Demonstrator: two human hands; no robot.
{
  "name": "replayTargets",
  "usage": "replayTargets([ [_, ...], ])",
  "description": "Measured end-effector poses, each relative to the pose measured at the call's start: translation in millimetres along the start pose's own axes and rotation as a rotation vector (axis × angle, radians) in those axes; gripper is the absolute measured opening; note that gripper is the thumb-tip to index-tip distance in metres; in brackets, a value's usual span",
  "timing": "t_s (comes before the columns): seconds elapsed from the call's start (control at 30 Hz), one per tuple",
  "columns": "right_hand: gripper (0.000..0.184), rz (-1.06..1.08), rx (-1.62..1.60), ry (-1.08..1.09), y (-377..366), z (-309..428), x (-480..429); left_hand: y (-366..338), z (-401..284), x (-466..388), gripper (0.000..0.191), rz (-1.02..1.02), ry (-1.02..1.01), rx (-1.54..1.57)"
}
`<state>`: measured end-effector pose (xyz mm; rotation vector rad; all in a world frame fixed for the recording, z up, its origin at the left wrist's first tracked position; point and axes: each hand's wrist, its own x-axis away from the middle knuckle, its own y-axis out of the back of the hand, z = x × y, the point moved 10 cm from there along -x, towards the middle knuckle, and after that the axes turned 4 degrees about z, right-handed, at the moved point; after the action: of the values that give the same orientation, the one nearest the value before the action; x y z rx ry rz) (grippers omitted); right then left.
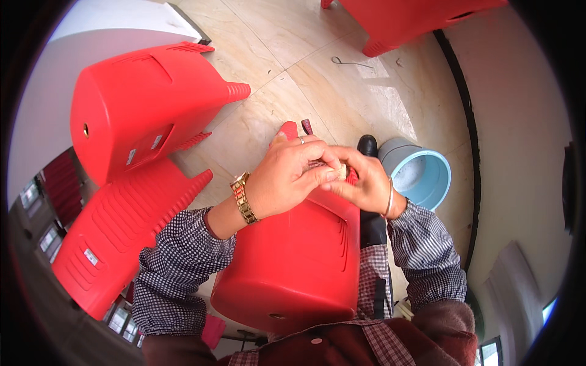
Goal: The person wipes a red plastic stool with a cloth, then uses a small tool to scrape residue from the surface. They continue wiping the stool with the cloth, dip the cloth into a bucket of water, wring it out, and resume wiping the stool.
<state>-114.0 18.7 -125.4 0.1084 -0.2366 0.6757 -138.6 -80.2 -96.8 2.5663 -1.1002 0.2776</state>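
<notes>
My left hand (293, 171), with a gold watch and a ring, and my right hand (366, 180), with a bangle, meet above a red plastic stool (293, 256). Between their fingers they grip a small crumpled piece (341, 172), pale at one end and dark reddish behind. Its material cannot be told, and my fingers cover most of it. The stool lies tipped in front of my body, its seat with a small hole facing me. Beyond my left hand one stool leg shows on the far side.
Two more red stools, an upper one (142, 110) and a lower one (123, 228), are at left. Another red stool (403, 23) is at the top. A light blue bucket (403, 153) with suds stands right of a black shoe (367, 145). A wire loop (352, 62) lies on the tiled floor (293, 96).
</notes>
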Motion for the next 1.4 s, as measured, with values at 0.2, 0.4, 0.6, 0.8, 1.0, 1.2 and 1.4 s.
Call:
replayTargets([
  [0.2, 0.026, -0.044, 0.227, -0.028, 13.2, -61.1, 47.0, -58.4, 54.9, -22.8, 0.023, 0.321, 0.023, -0.078],
  [0.4, 0.021, 0.037, -0.192, -0.250, -36.9, -132.1, 128.1, -172.5, 96.7, -9.6, 0.017, 0.747, -0.036, -0.044],
  [0.6, 0.023, 0.119, -0.544, -0.428, -59.1, -174.5, 141.2, -194.0, 117.9, -6.3, 0.014, 0.970, -0.037, 0.129],
  [0.8, 0.021, 0.153, -0.259, -0.412, -55.1, -159.9, 124.1, -190.7, 118.8, -10.5, 0.012, 0.972, -0.101, 0.235],
  [1.0, 0.023, 0.051, -0.139, -0.285, -62.1, -134.7, 81.3, -160.8, 128.7, -9.6, 0.012, 0.961, -0.103, 0.152],
  [1.2, 0.021, 0.009, -0.183, -0.206, -71.4, -132.6, 54.1, -136.2, 141.8, -6.3, 0.007, 0.930, 0.025, 0.038],
  [1.4, 0.017, 0.017, -0.100, -0.415, -49.9, -138.4, 114.7, -209.6, 88.2, -0.2, 0.008, 1.018, -0.214, 0.085],
])
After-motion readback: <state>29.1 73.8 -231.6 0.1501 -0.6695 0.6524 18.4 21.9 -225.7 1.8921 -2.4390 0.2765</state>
